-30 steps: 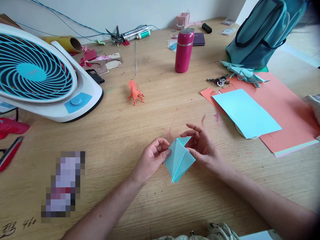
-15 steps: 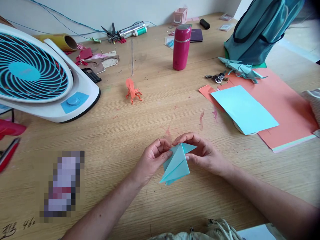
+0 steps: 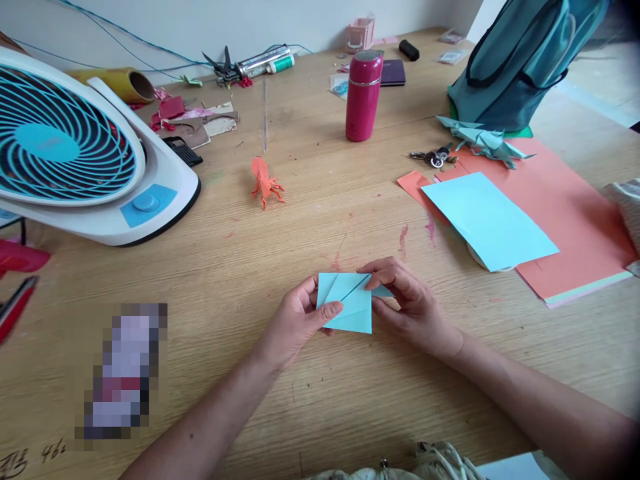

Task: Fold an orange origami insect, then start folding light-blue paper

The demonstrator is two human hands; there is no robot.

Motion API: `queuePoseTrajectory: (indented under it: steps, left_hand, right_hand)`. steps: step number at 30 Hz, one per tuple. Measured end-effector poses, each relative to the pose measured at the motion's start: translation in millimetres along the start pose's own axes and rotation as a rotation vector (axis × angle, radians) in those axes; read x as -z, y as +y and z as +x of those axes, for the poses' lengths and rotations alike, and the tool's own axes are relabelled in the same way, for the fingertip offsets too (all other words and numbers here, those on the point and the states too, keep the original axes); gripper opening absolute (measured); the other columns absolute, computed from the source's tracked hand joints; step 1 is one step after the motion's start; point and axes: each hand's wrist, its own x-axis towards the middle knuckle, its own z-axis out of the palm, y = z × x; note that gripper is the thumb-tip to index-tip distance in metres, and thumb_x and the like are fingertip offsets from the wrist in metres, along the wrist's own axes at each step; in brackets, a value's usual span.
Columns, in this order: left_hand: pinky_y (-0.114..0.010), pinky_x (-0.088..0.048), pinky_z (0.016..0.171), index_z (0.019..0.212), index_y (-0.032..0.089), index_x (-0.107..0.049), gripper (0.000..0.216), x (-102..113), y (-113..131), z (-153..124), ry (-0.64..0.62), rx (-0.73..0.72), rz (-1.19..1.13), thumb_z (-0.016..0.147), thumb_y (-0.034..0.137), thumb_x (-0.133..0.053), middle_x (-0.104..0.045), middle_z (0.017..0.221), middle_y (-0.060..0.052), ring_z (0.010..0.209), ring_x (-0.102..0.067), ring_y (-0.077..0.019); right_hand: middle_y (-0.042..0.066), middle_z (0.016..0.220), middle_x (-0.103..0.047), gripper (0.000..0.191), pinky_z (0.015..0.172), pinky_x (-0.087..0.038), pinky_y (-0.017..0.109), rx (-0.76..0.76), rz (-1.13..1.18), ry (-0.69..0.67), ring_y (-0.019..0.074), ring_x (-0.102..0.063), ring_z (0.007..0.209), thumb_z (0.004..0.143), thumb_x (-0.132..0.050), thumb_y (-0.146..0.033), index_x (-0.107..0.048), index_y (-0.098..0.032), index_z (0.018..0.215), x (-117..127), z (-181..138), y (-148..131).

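A folded piece of light blue paper (image 3: 353, 317) is held up above the wooden table, its front face now roughly square with crease lines across it. My left hand (image 3: 299, 320) grips its left side, thumb pressed on the front and fingers behind. At the upper right, my right hand (image 3: 413, 300) has its fingers on the paper's edge beside a flap that points right. Parts of the flap and the back layers are hidden by my fingers. Beyond my hands stands an orange folded paper insect (image 3: 266, 181).
To the left are a white and blue fan (image 3: 170, 207) and a blurred-out object (image 3: 123, 367). A blue sheet (image 3: 493, 220) overlaps orange paper (image 3: 575, 213) at the right. Behind are a pink flask (image 3: 364, 100), keys (image 3: 435, 157), a folded blue-green paper figure (image 3: 487, 141) and a bag (image 3: 515, 80).
The folded paper has gone from a pointed, kite-like shape to a squarer face. My left thumb has moved lower onto its front, and my right fingers have come over its upper right corner.
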Motion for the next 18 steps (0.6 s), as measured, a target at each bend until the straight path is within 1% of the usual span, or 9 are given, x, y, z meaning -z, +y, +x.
queuePoseTrajectory:
  steps: [3,6,9,11,15,18]
  left_hand:
    - [-0.018,-0.044,0.047,0.104,0.015,-0.065,0.048,0.6,-1.4,0.9,0.041,0.009,0.058,0.072,0.044,-0.086,-0.062,0.077,0.000,0.065,-0.053,-0.0109]
    - [-0.017,-0.043,0.046,0.106,0.014,-0.067,0.049,1.5,-2.5,2.4,0.075,-0.009,0.056,0.071,0.044,-0.085,-0.064,0.079,-0.001,0.066,-0.053,-0.0107]
    - [-0.017,-0.043,0.044,0.105,0.014,-0.068,0.047,1.9,-2.8,3.4,0.080,-0.017,0.035,0.071,0.043,-0.086,-0.064,0.080,-0.001,0.066,-0.053,-0.0099]
    - [-0.016,-0.042,0.044,0.100,0.014,-0.070,0.045,2.0,-3.1,3.6,0.082,-0.021,0.020,0.070,0.043,-0.087,-0.064,0.077,0.000,0.064,-0.051,-0.0091]
    - [-0.016,-0.042,0.043,0.086,0.013,-0.071,0.041,2.7,-4.4,3.7,0.092,-0.026,-0.004,0.067,0.045,-0.089,-0.062,0.071,0.000,0.061,-0.049,-0.0081]
    - [-0.016,-0.042,0.042,0.079,0.013,-0.070,0.040,3.9,-4.6,3.4,0.079,-0.009,-0.004,0.064,0.045,-0.090,-0.060,0.067,0.001,0.060,-0.047,-0.0077]
  right_hand:
    - [0.010,0.120,-0.058,0.025,0.091,-0.053,0.038,0.031,-0.044,-0.050,0.0221,-0.059,0.111,0.090,-0.061,-0.005,-0.058,-0.024,0.107,1.5,-0.2,-0.9]
    - [0.012,0.130,-0.050,0.030,0.098,-0.051,0.041,0.067,-0.062,-0.124,0.0251,-0.052,0.122,0.088,-0.063,-0.006,-0.059,-0.024,0.111,2.2,-0.9,-2.3]
    - [0.012,0.137,-0.045,0.030,0.100,-0.050,0.042,0.079,-0.057,-0.144,0.0261,-0.050,0.125,0.087,-0.062,-0.006,-0.061,-0.024,0.110,1.9,-1.9,-2.0]
    - [0.011,0.143,-0.042,0.027,0.102,-0.049,0.043,0.081,-0.058,-0.150,0.0273,-0.049,0.128,0.087,-0.062,-0.007,-0.063,-0.024,0.108,2.0,-2.8,-1.0]
    - [0.010,0.157,-0.033,0.024,0.109,-0.044,0.046,0.056,-0.032,-0.204,0.0304,-0.044,0.138,0.089,-0.062,-0.009,-0.064,-0.024,0.108,3.2,-4.0,1.3]
    - [0.011,0.160,-0.032,0.022,0.111,-0.043,0.046,0.050,0.004,-0.214,0.0304,-0.044,0.140,0.091,-0.060,-0.009,-0.065,-0.023,0.107,4.1,-3.9,2.3]
